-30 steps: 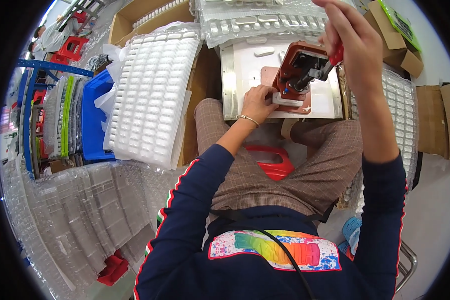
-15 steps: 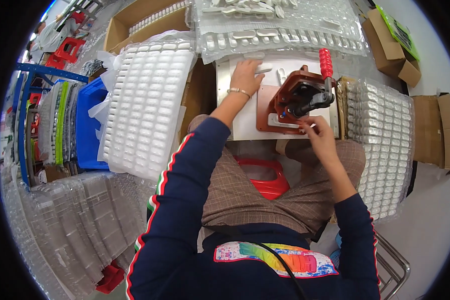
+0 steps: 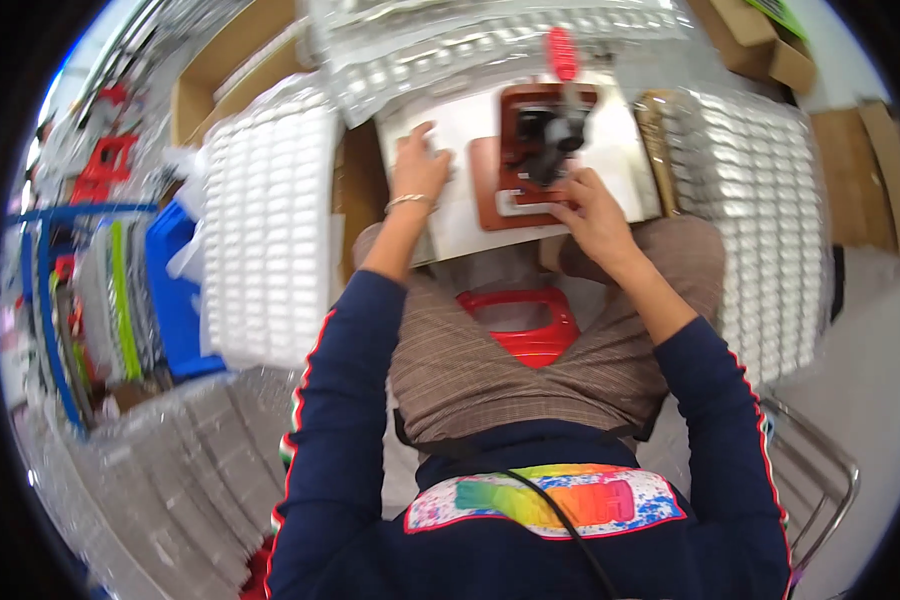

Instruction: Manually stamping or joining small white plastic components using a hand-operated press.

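A brown hand press (image 3: 515, 130) with black linkage and a red ribbed handle (image 3: 562, 55) stands on a white board (image 3: 448, 215). In its brown base lies a white oblong piece (image 3: 522, 203). My right hand (image 3: 598, 218) is at the right end of this piece, thumb and fingers closed on its tip; blur softens the contact. To the left of the press, my left hand (image 3: 420, 172) is over the board with thumb and fingers apart, and nothing shows in it.
Stacked white blister trays stand on the left (image 3: 270, 220) and right (image 3: 745, 220). More clear trays (image 3: 490, 50) lie behind the board. Cardboard boxes (image 3: 855, 180) are at the right, a blue bin (image 3: 178, 290) at the left. A red stool (image 3: 530, 345) shows between my knees.
My left hand has drawn back left from the white pieces behind the press. The whole view has shifted and blurred; my right hand remains by the press base.
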Demonstrator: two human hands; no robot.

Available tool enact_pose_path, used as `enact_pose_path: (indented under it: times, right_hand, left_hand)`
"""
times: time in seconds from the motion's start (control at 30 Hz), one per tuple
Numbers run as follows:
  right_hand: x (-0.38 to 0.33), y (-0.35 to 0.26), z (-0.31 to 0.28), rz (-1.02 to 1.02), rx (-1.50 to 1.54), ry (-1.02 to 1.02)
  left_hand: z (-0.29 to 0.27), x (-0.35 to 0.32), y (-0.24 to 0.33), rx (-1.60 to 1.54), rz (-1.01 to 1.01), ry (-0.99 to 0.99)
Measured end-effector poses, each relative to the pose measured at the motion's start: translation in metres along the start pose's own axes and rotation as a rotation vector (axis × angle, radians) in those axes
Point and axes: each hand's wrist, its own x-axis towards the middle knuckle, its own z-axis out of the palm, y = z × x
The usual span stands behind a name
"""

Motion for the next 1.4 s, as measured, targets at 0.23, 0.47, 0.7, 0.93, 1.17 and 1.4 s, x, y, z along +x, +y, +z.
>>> enact_pose_path:
  times: [0.23,0.47,0.7,0.93,1.17,1.4]
  right_hand:
    - [-0.029,0.024,-0.116,-0.032,-0.112,0.156]
    - [-0.116,0.12,-0.244,0.236,-0.379,0.319]
    - [-0.089,0.135,-0.23,0.075,-0.585,0.165]
    - [-0.097,0.163,-0.221,0.121,-0.411,0.27]
    - [-0.036,0.094,-0.218,0.03,-0.258,0.254]
    - [0.084,-0.051,-0.141,-0.101,0.254,-0.002]
  left_hand:
    - [-0.017,0.004,-0.033,0.055,0.177,-0.111]
    - [-0.032,-0.031,-0.021,-0.121,0.245,-0.227]
    - [-0.042,-0.059,-0.021,0.066,0.18,-0.138]
    - [-0.033,-0.096,0.017,-0.125,0.256,-0.036]
    - [0.007,-0.093,0.041,-0.083,0.374,-0.064]
    - [0.02,-0.087,0.069,0.171,0.177,-0.098]
